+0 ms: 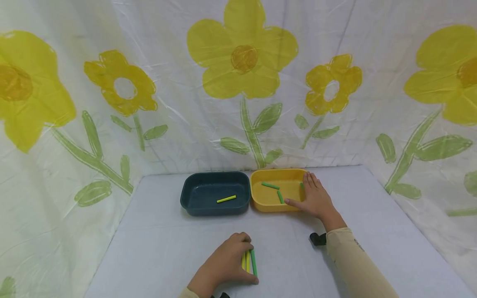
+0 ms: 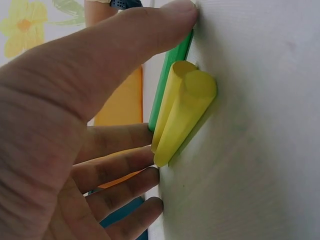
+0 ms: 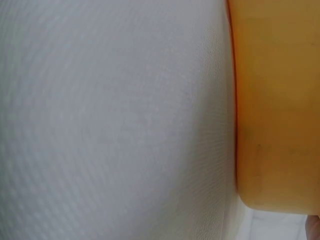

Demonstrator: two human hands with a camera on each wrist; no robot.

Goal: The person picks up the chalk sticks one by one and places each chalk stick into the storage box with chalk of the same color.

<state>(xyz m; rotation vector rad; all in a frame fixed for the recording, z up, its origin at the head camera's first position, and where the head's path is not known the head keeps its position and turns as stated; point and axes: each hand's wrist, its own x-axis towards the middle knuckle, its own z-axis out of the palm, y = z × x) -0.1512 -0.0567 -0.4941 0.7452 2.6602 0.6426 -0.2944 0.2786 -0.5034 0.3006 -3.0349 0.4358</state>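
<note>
My left hand (image 1: 227, 260) curves over a small group of sticks lying on the white cloth. Its thumb meets one end of a green stick (image 1: 254, 263) and its index finger the other. Two yellow sticks (image 2: 187, 105) lie alongside, their far ends by the other fingertips. My right hand (image 1: 316, 200) rests at the right end of the yellow bin (image 1: 277, 208), fingers extended over its rim and thumb at the front edge. Inside that bin are green sticks (image 1: 270, 186), one partly hidden by the hand. In the right wrist view only a fingertip (image 3: 313, 227) shows, beside the bin's wall.
A dark teal bin (image 1: 215, 210) stands left of the yellow one, with a yellow stick (image 1: 226, 199) in it. White cloth (image 1: 156, 248) covers the table. Behind hangs a flowered curtain (image 1: 179, 124). Black wrist gear (image 1: 318, 239) sits beneath the right wrist.
</note>
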